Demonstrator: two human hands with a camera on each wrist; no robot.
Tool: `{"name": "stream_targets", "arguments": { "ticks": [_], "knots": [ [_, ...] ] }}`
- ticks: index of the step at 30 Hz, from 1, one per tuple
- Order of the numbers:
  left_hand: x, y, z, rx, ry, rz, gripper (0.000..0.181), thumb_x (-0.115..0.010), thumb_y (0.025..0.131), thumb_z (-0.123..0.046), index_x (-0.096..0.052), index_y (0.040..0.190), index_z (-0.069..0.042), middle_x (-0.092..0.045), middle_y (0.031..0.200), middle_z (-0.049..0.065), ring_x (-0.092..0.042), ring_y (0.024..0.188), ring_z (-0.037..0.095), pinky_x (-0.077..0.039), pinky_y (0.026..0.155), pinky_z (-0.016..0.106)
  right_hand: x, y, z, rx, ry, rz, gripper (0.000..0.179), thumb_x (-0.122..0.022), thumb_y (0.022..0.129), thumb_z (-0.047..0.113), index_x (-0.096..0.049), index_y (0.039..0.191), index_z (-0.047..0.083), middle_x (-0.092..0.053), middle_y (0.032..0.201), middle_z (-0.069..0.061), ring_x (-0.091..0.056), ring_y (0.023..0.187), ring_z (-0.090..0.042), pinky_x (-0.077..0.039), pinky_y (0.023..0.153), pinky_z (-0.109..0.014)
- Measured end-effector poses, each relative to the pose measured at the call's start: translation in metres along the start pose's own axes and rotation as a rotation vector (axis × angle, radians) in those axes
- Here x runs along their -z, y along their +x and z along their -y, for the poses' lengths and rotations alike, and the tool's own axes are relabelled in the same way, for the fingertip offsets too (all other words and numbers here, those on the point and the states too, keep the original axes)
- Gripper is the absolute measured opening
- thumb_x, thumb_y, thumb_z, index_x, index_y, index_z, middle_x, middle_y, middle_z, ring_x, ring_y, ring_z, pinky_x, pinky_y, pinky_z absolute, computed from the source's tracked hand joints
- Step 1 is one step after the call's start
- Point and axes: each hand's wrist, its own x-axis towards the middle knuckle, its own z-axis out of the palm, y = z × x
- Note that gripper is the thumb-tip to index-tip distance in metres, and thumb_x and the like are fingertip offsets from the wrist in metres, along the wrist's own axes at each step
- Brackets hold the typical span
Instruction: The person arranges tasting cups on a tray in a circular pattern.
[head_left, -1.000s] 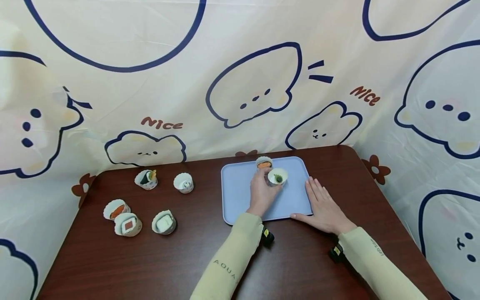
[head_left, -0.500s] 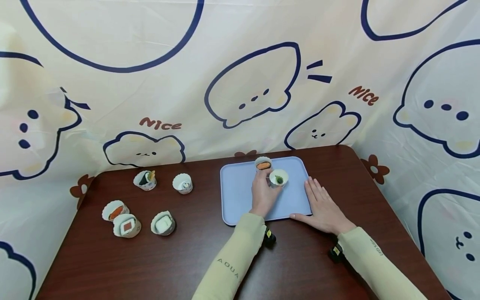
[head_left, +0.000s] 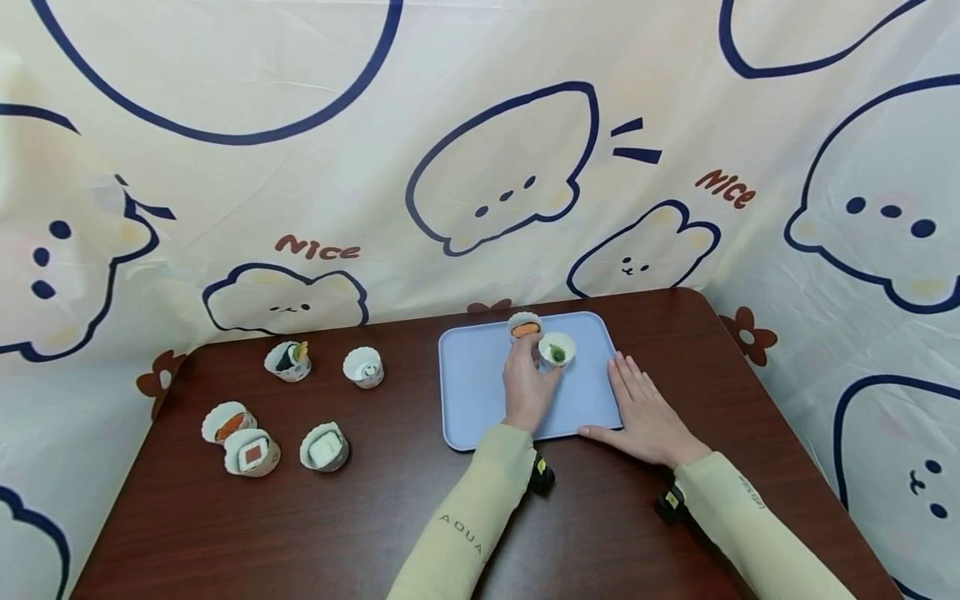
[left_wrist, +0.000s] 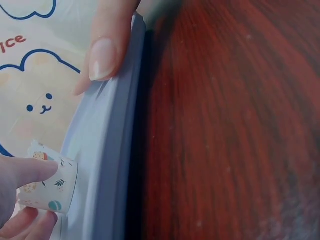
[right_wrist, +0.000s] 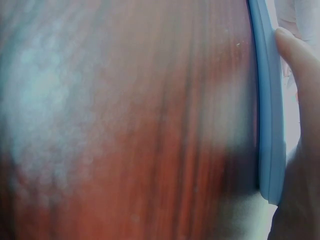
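Observation:
In the head view my left hand grips a small white paper cup with a green garnish in it, over the blue tray. The left wrist view shows the printed side of this cup between thumb and fingers, close to the tray floor. Just behind that hand on the tray is another paper cup with an orange topping. My right hand lies with straight fingers along the tray's right edge. Its thumb touches the tray's front rim.
Several paper cups stand on the dark wooden table at the left. They hold an orange-topped piece, a piece with a red square, a white piece, a dark roll and a small white piece. A printed cloth hangs behind.
My left hand, with the cup in its grip, has shifted slightly to the right over the tray. The right hand stays at the tray's corner.

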Motion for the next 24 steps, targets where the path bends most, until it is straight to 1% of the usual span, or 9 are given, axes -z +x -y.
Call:
{"name": "stream_targets", "arguments": {
  "ticks": [6,11,14,16,19,24],
  "knots": [
    [-0.001,-0.001,0.000,0.018,-0.011,0.000,0.050,-0.088,0.080,-0.005,-0.065,0.125,-0.008,-0.066,0.121,0.006,-0.065,0.104,0.019,-0.055,0.087,0.029,-0.001,0.001,-0.001,-0.002,-0.002,0.005,0.124,-0.053,0.083,0.084,-0.008,0.161,-0.001,0.000,0.169,-0.017,0.003,0.154,-0.030,-0.008,0.122,-0.050],
    [0.000,0.000,0.001,0.032,-0.002,0.017,0.046,-0.088,0.080,-0.005,-0.068,0.122,-0.009,-0.067,0.119,0.005,-0.065,0.101,0.017,-0.055,0.085,0.028,-0.001,0.001,-0.001,-0.005,-0.006,0.006,0.125,-0.053,0.082,0.085,-0.009,0.161,-0.001,0.000,0.168,-0.017,0.003,0.154,-0.030,-0.009,0.122,-0.051],
    [0.000,0.000,0.001,0.031,-0.003,0.025,0.048,-0.087,0.081,-0.006,-0.067,0.124,-0.010,-0.066,0.120,0.005,-0.066,0.101,0.017,-0.055,0.085,0.028,-0.001,0.001,0.000,-0.007,-0.004,0.005,0.125,-0.053,0.082,0.085,-0.009,0.161,-0.001,0.000,0.168,-0.017,0.003,0.154,-0.030,-0.009,0.122,-0.051],
    [0.002,-0.001,0.001,0.025,-0.004,0.031,0.050,-0.087,0.081,-0.006,-0.066,0.126,-0.011,-0.066,0.122,0.005,-0.066,0.102,0.018,-0.055,0.086,0.028,-0.001,0.001,0.000,-0.006,-0.002,0.002,0.125,-0.053,0.082,0.085,-0.009,0.161,-0.001,-0.001,0.168,-0.017,0.002,0.154,-0.030,-0.009,0.122,-0.051],
    [0.005,-0.001,0.001,-0.005,0.005,0.026,0.053,-0.088,0.080,-0.007,-0.066,0.128,-0.010,-0.066,0.124,0.004,-0.065,0.107,0.019,-0.054,0.090,0.031,-0.001,0.001,0.001,-0.002,0.000,-0.004,0.125,-0.054,0.082,0.085,-0.010,0.161,-0.001,-0.002,0.168,-0.018,0.001,0.154,-0.031,-0.009,0.122,-0.051],
    [0.016,-0.003,-0.002,-0.056,0.038,0.004,0.053,-0.090,0.079,-0.013,-0.066,0.126,-0.008,-0.067,0.124,0.003,-0.062,0.114,0.019,-0.050,0.097,0.034,-0.001,0.001,0.001,-0.005,-0.002,-0.002,0.125,-0.053,0.082,0.085,-0.009,0.161,-0.001,-0.002,0.168,-0.018,0.002,0.154,-0.031,-0.009,0.122,-0.051]
  ]
}}
